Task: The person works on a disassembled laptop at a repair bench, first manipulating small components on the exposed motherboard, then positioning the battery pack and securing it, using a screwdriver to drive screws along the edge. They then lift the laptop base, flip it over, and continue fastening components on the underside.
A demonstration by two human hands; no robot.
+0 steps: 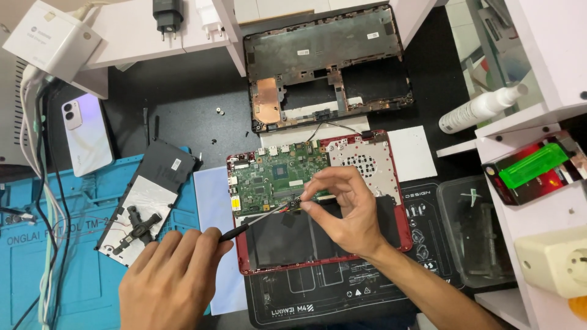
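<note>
Opened red laptop base (400,241) lies mid-desk on a dark mat (318,299). Left hand (168,278), fingers curled tight around a screwdriver (254,223), tip at the green board's (275,177) lower edge. Right hand (345,211), fingers pinching a small part there. Removed bottom cover (327,64) lies behind.

A crowded black bench (183,98) seen from above. Bare surface lies open at upper left centre, dotted with loose screws (218,111). The opened red laptop (318,201) fills the middle, and both hands meet over it: the left hand (171,281) enters from the lower edge with a thin tool (257,220), and the right hand (342,211) from lower right. A lid panel (327,67) blocks the top, white shelves (538,122) wall off the right, and a phone (85,131), cables (43,201) and a loose panel (150,201) crowd the left.
</note>
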